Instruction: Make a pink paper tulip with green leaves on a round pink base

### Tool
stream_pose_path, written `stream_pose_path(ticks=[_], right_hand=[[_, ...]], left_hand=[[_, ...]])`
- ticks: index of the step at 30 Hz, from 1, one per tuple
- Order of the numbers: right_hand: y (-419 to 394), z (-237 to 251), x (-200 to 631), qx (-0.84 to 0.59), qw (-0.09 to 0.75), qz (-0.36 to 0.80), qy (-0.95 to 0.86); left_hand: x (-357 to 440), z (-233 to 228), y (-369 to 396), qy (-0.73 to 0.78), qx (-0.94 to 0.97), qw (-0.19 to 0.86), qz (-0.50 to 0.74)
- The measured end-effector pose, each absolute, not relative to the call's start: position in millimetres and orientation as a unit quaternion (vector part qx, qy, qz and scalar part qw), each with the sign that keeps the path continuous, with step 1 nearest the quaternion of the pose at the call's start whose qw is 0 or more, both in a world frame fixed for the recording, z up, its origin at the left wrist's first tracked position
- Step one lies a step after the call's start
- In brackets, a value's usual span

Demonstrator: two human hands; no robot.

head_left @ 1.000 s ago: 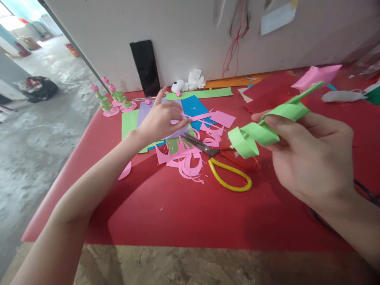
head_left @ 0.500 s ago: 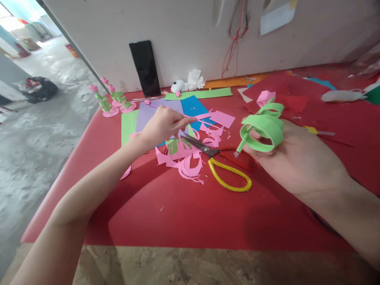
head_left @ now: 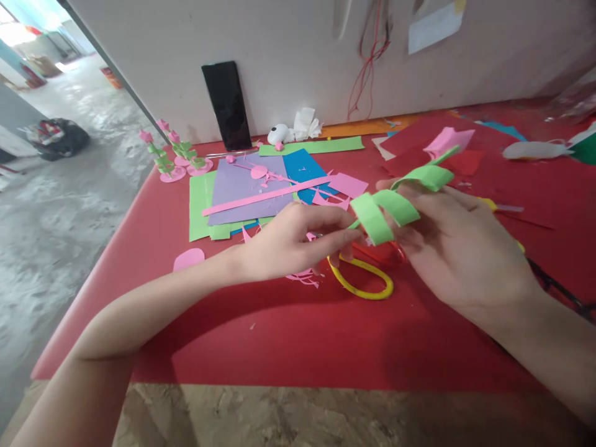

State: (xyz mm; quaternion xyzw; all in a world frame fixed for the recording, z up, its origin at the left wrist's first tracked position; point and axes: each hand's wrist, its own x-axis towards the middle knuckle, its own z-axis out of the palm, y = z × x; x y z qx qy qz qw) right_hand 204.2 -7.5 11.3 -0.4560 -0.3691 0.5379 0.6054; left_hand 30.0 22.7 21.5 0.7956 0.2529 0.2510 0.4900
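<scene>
Green paper ribbon point(head_left: 398, 207), coiled loosely about a thin stem, hangs between our two hands above the red table point(head_left: 261, 347), with a pink paper bloom point(head_left: 449, 143) showing at its far end. Half a second ago our left hand point(head_left: 298, 239) was out over the pink strip point(head_left: 274, 195); now that strip lies bare across the purple sheet point(head_left: 233, 186), and the hand has swung in to meet the stem. Our right hand point(head_left: 460, 254) has turned the coil from nearly end-on to lengthwise, its near tip pointing left. As we judge it, the shift means that both hands now share the handling of one piece, with the strip left aside.

Our left forearm slants up from the lower left, crossing just over the edge of a pink disc point(head_left: 189, 257), the elbow bent and the wrist nearly straight. Left thumb and forefinger come together on the stem's near tip, though how hard they press we cannot tell; the other fingers curl below, over the scissors point(head_left: 367, 295). Our right forearm enters from the lower right, its hand raised, thumb and fingers clamped on the middle of the coil.
</scene>
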Motion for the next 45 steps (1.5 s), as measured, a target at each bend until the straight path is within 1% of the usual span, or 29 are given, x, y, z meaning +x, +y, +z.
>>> stream_pose_path(ticks=[3,5,6,10,12,16,20,26,29,31,33,35,37,41,45], right_hand=[[-8.9,9.5,204.0,-0.444,0.623,0.514,-0.388],[-9.7,10.0,203.4,-0.436,0.626,0.505,-0.403],[-10.0,10.9,202.9,-0.43,0.627,0.505,-0.41],[-11.7,16.2,200.1,-0.39,0.629,0.513,-0.435],[-12.5,17.9,199.3,-0.384,0.628,0.512,-0.443],[-12.3,17.2,200.1,-0.406,0.638,0.491,-0.433],[-11.5,15.8,200.3,-0.427,0.64,0.487,-0.413],[-12.2,14.9,199.2,-0.431,0.621,0.513,-0.407],[-11.0,15.9,201.3,-0.439,0.623,0.506,-0.404],[-10.1,16.4,202.9,-0.446,0.626,0.501,-0.399],[-9.8,16.3,204.2,-0.45,0.627,0.5,-0.393],[-10.0,15.1,204.9,-0.446,0.623,0.512,-0.388],[-10.4,13.4,205.0,-0.438,0.619,0.527,-0.383],[-11.3,10.9,204.5,-0.424,0.605,0.559,-0.377],[-12.7,10.9,204.2,-0.413,0.591,0.576,-0.385]], left_hand=[[29.6,15.7,23.8,0.26,0.833,0.412,0.263],[29.0,13.8,24.8,0.256,0.836,0.408,0.261],[28.9,13.7,24.9,0.252,0.825,0.434,0.259],[29.4,16.4,23.9,0.236,0.708,0.616,0.251],[29.9,16.7,23.2,0.225,0.649,0.684,0.246],[31.0,11.9,22.3,0.181,0.573,0.761,0.244],[33.3,3.8,21.2,0.167,0.538,0.793,0.232],[36.2,0.6,19.4,0.194,0.574,0.769,0.203],[36.8,1.4,21.0,0.254,0.599,0.734,0.192],[37.5,0.3,23.4,0.316,0.598,0.7,0.231],[38.4,-2.1,26.2,0.351,0.577,0.674,0.3],[39.0,-4.8,28.0,0.34,0.562,0.659,0.366],[39.2,-6.4,28.1,0.309,0.565,0.65,0.404],[38.8,-6.6,24.7,0.305,0.579,0.642,0.4],[39.2,-7.1,24.0,0.3,0.566,0.669,0.376]])
